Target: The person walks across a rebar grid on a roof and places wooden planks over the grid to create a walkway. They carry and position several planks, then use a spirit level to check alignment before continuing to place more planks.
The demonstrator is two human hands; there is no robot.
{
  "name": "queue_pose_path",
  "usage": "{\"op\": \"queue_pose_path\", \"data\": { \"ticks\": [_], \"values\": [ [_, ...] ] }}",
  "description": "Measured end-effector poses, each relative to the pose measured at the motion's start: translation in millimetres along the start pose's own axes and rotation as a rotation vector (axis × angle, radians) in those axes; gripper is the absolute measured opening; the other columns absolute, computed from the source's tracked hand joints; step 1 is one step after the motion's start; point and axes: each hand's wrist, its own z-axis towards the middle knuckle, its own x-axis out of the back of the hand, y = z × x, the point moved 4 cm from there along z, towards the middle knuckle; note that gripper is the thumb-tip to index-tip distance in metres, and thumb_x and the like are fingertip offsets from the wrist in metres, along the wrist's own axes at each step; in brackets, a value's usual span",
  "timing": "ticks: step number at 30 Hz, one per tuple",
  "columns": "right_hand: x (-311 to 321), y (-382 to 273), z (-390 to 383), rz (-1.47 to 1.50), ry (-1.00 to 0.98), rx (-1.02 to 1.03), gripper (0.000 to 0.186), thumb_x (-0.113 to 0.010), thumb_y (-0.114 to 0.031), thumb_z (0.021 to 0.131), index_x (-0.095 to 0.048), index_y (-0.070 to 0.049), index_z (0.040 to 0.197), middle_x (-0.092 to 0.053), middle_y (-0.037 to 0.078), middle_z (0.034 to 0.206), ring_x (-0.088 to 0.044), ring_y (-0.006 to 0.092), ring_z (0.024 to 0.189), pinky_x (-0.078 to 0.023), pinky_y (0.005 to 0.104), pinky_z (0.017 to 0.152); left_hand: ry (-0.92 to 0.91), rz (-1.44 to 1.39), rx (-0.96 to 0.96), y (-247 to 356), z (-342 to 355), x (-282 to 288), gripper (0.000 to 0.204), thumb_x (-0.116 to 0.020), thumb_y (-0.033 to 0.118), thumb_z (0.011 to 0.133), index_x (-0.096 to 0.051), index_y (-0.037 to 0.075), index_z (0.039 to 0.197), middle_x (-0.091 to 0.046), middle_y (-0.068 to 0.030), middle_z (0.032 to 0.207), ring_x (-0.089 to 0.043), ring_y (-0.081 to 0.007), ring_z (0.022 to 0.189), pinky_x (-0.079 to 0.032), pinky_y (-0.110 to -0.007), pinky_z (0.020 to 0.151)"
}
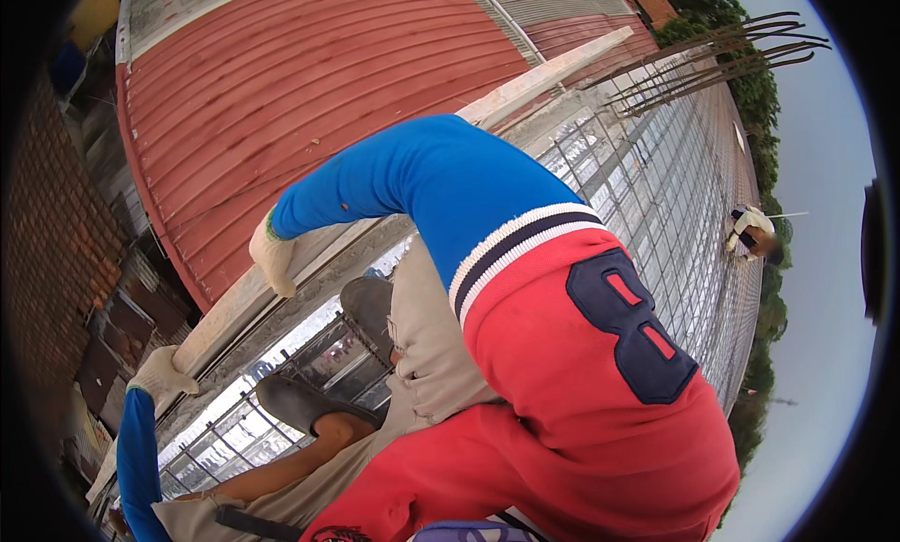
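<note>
A long pale wooden board [223, 324] runs along the concrete edge, from the lower left toward the upper right. My left hand [163, 377], in a white knit glove, grips it near its lower left stretch, thumb on the near side. Farther up, my right hand [273, 253] is gloved too and closes over the same board, its far fingers hidden. Blue sleeves cover both arms. Between my arms and the board, my feet in dark shoes [309, 403] rest on a mesh of steel bars [234, 429].
Beyond the board lies a red corrugated metal roof [309, 101], with tiled roofs [61, 223] lower at left. Bent rebar ends [722, 59] stick out at upper right. Rebar mesh [675, 158] stretches away to the right, where another person [750, 231] crouches.
</note>
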Motion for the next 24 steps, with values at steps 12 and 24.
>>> {"op": "queue_pose_path", "data": {
  "ticks": [12,24],
  "values": [
    [-13,4,-9,-0.017,0.021,0.010,0.067,-0.092,-0.049,0.067,-0.086,-0.001,0.112,-0.081,0.022,0.115,-0.075,0.0356,0.108,-0.057,0.0491,0.090,-0.008,0.060,0.019,29,-9,-2,0.068,-0.092,0.028,0.061,-0.076,-0.005,0.119,-0.079,-0.0178,0.100,-0.076,-0.0284,0.095,-0.059,-0.039,0.087],
    [-8,-3,-28,-0.012,0.042,-0.035,0.068,-0.091,-0.047,0.068,-0.079,0.007,0.107,-0.079,0.027,0.104,-0.077,0.0381,0.098,-0.058,0.0494,0.082,-0.034,0.086,0.080,40,-11,-3,0.063,-0.088,0.018,0.063,-0.074,-0.002,0.121,-0.078,-0.0168,0.098,-0.075,-0.0273,0.094,-0.058,-0.039,0.085]
  ]
}}
